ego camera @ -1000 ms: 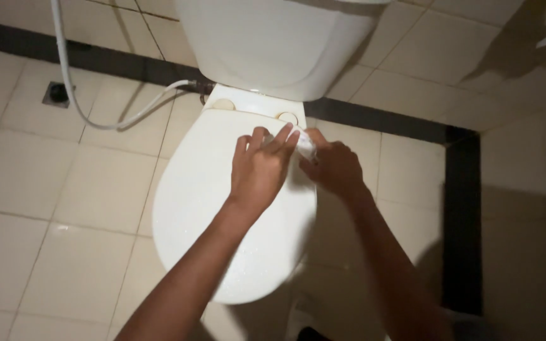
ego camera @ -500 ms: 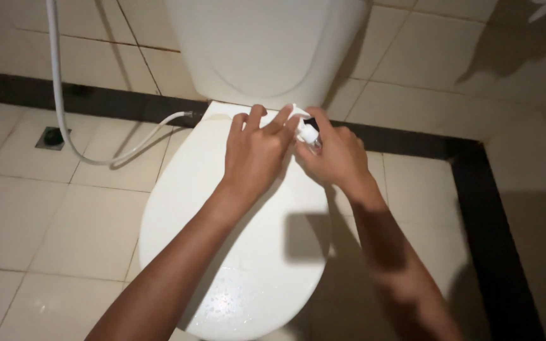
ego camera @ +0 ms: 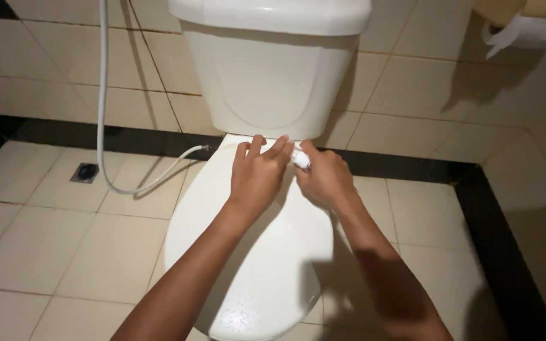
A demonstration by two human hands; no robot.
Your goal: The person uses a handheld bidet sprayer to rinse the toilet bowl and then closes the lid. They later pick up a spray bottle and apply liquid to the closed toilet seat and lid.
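Both hands rest at the back of a closed white toilet lid (ego camera: pixel 254 265), close to where it hinges below the cistern (ego camera: pixel 270 76). The left hand (ego camera: pixel 257 177) lies palm down on the lid with its fingers stretched flat toward the cistern and slightly spread; it grips nothing, only pressing on the lid's surface. The right hand (ego camera: pixel 325 180) sits just beside it, touching or nearly touching at the fingertips, and its fingers are curled closed around a small white wad (ego camera: pixel 301 158), which looks like tissue or a wipe, though its exact kind is too small to tell. The wad sits at the rear edge of the lid, between the two hands and against the lid surface. Water droplets speckle the front of the lid near the bottom of the view. A white hose (ego camera: pixel 103 113) hangs down the tiled wall on the left and loops across the floor toward the toilet's base, passing near a small floor drain (ego camera: pixel 84 172). At the upper right, a toilet paper roll (ego camera: pixel 526 28) hangs on the wall with a loose end dangling.
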